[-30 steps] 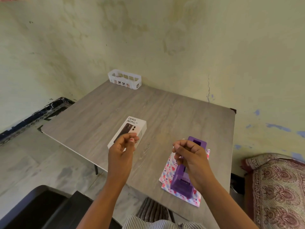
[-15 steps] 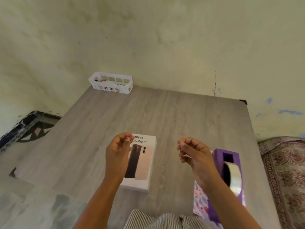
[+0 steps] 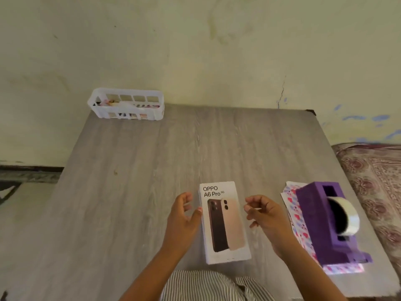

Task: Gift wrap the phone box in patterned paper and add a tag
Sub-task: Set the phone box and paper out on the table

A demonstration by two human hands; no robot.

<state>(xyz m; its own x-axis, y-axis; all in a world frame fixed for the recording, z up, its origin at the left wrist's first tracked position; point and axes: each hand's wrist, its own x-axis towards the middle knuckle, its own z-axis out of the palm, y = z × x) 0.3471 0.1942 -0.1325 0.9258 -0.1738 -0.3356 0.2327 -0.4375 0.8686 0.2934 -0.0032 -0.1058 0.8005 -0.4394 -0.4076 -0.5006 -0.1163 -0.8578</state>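
Where paper (image 3: 291, 205) lies, purple dispenser (image 3: 321, 222) atop.

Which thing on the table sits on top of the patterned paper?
The purple tape dispenser sits on the paper; the phone box and white basket rest on bare table.

Phone box (image 3: 224, 222) flat on counter (image 3: 152, 170), near front edge, centre. Left hand (image 3: 184, 216) just left of box; right hand (image 3: 263, 216) just right. Tape dispenser (image 3: 325, 224) further right, standing on patterned paper (image 3: 291, 205). Basket (image 3: 127, 107) at far left corner, against wall (image 3: 195, 51). Bed (image 3: 377, 181) right of counter.
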